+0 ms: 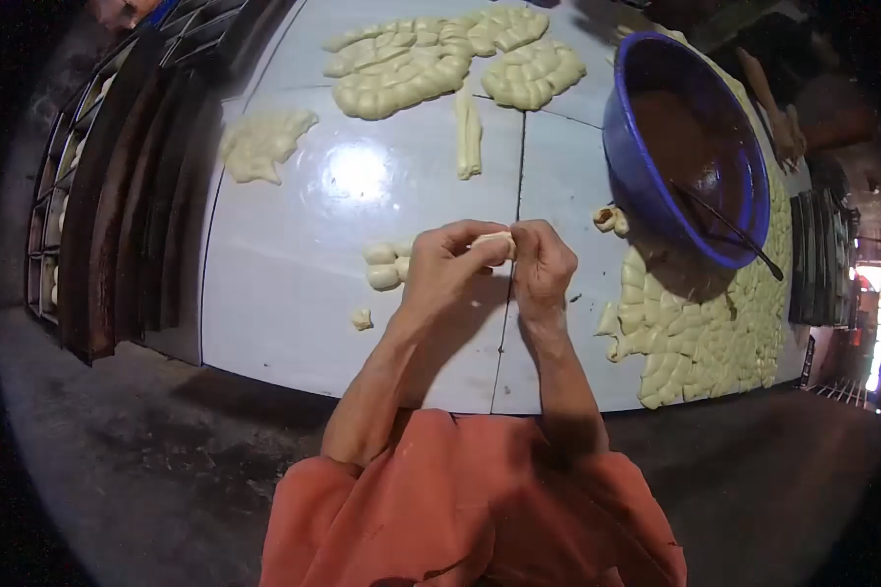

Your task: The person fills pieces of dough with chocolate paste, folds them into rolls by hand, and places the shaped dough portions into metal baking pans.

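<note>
Both hands meet over the white tabletop [284, 284], near its front edge. My left hand [448, 262] is curled, with thumb and fingers round a small pale dough piece [496, 242]. My right hand [540, 262] is closed at the right side of this same piece, fingertips pinched against it. Just left of my left hand lie several smooth dough balls [385, 277], partly hidden by it. A small dough scrap [361, 319] rests nearer the front edge. Beyond the hands, a long dough strip [468, 137] lies on the table.
A blue basin [617, 122] with brown liquid and a stick [724, 217] stands at the right, beside a broad spread of dough pieces [695, 342]. More dough [401, 83] lies at the back. Dark trays [117, 196] stand left. Another person's hand [788, 137] is beyond the basin.
</note>
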The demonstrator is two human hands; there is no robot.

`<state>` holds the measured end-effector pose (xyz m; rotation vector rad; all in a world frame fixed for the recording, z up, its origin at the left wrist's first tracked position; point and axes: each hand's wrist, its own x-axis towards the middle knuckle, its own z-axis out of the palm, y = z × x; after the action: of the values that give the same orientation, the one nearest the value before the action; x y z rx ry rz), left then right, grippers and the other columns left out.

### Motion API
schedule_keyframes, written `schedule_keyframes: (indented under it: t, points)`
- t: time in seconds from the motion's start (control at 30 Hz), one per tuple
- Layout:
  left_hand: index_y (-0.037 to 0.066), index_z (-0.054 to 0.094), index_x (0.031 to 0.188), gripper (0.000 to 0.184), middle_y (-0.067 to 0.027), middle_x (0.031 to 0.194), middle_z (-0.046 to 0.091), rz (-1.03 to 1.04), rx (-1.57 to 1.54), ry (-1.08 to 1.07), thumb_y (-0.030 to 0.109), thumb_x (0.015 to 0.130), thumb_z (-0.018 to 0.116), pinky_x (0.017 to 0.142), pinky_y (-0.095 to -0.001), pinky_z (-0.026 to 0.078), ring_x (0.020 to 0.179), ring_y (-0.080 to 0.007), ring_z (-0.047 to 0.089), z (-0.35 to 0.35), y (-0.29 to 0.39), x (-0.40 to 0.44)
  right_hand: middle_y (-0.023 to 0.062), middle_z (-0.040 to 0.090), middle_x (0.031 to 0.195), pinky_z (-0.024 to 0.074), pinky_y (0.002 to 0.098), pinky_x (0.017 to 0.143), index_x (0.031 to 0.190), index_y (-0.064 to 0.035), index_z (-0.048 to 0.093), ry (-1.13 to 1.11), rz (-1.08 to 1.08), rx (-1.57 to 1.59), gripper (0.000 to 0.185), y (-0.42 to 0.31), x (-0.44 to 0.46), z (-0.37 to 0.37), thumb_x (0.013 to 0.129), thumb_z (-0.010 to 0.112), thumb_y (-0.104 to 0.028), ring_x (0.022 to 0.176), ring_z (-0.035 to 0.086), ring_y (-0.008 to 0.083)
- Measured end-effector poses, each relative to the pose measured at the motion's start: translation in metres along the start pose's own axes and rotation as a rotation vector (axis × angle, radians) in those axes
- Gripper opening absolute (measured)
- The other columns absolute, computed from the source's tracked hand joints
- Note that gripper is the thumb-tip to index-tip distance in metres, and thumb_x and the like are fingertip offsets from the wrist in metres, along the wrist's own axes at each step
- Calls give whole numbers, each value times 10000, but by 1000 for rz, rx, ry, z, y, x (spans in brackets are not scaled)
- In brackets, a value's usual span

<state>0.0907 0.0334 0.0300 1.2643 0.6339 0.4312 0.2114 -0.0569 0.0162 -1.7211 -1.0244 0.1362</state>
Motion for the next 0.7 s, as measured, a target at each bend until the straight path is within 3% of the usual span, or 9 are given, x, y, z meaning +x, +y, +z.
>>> schedule_keyframes:
  t: [0.13, 0.17, 0.27, 0.37, 0.4, 0.47, 0.53, 0.57, 0.7]
  points:
    - [-19, 720, 1099, 285, -38, 898, 708, -70, -183, 158, 218, 941, 715, 638, -216, 522, 784, -93, 643, -18, -11, -1, 144, 690, 975, 576, 348, 763, 1065, -16, 687, -168, -324, -55, 214, -20, -2, -1, 885, 740, -119, 866, 709, 273]
    - [-17, 708, 1124, 303, -63, 929, 715, -100, -244, 127, 239, 964, 678, 665, -227, 534, 797, -104, 658, -23, -14, -2, 157, 692, 1066, 573, 358, 875, 1130, -13, 680, -230, -281, -52, 272, -25, -4, -2, 875, 737, -88, 985, 701, 276]
    - [2, 642, 1269, 393, -112, 1058, 712, -194, -341, 78, 301, 1022, 578, 708, -247, 545, 851, -125, 672, -36, -7, -11, 144, 701, 1065, 571, 359, 873, 1161, -13, 672, -335, -55, 115, 287, -2, 2, 3, 883, 718, -68, 971, 700, 242]
    - [24, 488, 1450, 526, -181, 1287, 640, -35, 115, 297, 316, 1021, 568, 820, -322, 558, 999, -218, 688, -50, 10, -22, 109, 709, 1006, 536, 280, 799, 1124, 19, 676, -345, 101, 212, 246, -2, 18, 22, 887, 705, -39, 879, 668, 155]
    - [31, 511, 1431, 590, -193, 1304, 634, 4, 235, 269, 297, 936, 690, 878, -372, 551, 1028, -259, 694, -62, 11, -26, 108, 709, 1004, 534, 279, 786, 1104, 27, 683, -353, 227, 294, 216, -1, 20, 27, 901, 689, -46, 868, 664, 147]
    - [31, 507, 1419, 690, -189, 1203, 663, 72, 771, 180, 278, 832, 772, 786, -413, 543, 992, -305, 685, -80, 8, -35, 119, 708, 1010, 532, 297, 813, 1123, 20, 679, -462, 326, 273, 227, 2, 24, 32, 930, 662, -98, 893, 679, 191]
    - [44, 553, 1354, 712, -159, 1242, 635, 364, 862, 131, 244, 730, 832, 938, -457, 472, 1093, -348, 615, -89, -8, -31, 180, 686, 1059, 533, 381, 888, 1173, 14, 655, -693, 98, -39, 291, 1, 29, 38, 927, 644, -142, 954, 675, 329]
    - [58, 562, 1337, 735, -126, 1271, 613, 328, 973, 123, 246, 692, 859, 995, -445, 406, 1175, -302, 564, -88, -15, -36, 194, 660, 1111, 510, 403, 933, 1183, 16, 648, -707, 148, -100, 306, -4, 29, 34, 935, 625, -162, 1010, 645, 370]
    - [80, 569, 1348, 715, -124, 1225, 627, 316, 1062, 106, 273, 716, 842, 1011, -464, 366, 1160, -291, 572, -85, -20, -32, 186, 654, 1079, 513, 421, 895, 1155, 23, 646, -625, -162, -158, 271, -2, 23, 37, 944, 608, -143, 1005, 646, 350]
